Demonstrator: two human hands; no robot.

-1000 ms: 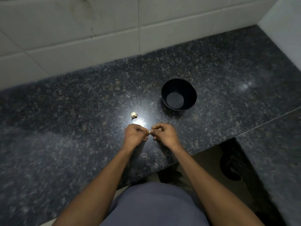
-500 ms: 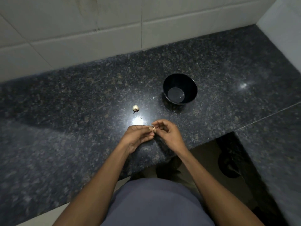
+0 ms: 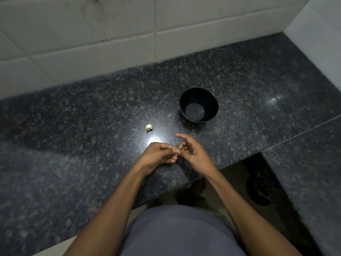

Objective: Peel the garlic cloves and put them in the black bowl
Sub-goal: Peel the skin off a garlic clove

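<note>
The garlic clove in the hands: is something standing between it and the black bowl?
Nothing visible does. The garlic clove is held between both hands, and only bare granite countertop lies between it and the black bowl.

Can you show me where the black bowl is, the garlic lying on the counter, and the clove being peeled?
black bowl (image 3: 212, 100): head view, inner wall.
garlic on the counter (image 3: 149, 127): head view, its middle.
clove being peeled (image 3: 177, 150): head view, visible tip between both hands.

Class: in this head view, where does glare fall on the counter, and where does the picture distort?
Head view: bright glare on the dark counter just beyond the left hand, a fainter spot right of the black bowl; wide-angle lens bends the wall tiles; dim overall.
</note>
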